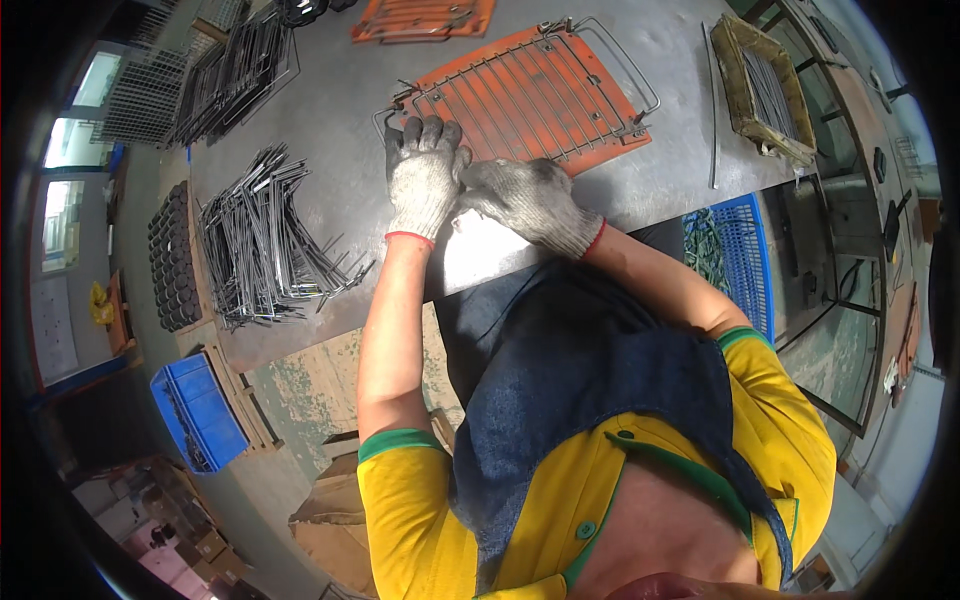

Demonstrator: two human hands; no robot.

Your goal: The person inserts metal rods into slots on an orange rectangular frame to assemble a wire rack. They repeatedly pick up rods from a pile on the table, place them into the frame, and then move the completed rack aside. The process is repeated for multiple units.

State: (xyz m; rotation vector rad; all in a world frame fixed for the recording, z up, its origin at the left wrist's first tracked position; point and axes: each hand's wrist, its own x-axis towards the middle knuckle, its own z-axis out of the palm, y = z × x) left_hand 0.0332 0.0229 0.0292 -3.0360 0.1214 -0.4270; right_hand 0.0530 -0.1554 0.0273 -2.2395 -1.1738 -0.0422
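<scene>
A metal wire rack (500,98) with parallel bars and bent wire loops at its ends lies on an orange jig plate (608,157). My left hand (424,172), in a grey-white work glove, rests at the plate's near left corner. Its fingers are stretched out and point away from me. My right hand (528,200), gloved too, is close beside it at the near edge of the plate. Its fingers are bunched toward the left hand, and whatever they hold is hidden.
Bent wire pieces (268,240) are piled at left, with dark wire frames (235,75) behind. A second orange jig (425,18) lies at the far edge. A box of rods (765,85) and a long thin rod (712,110) are at right. Blue crates (200,410) flank the metal table (650,30).
</scene>
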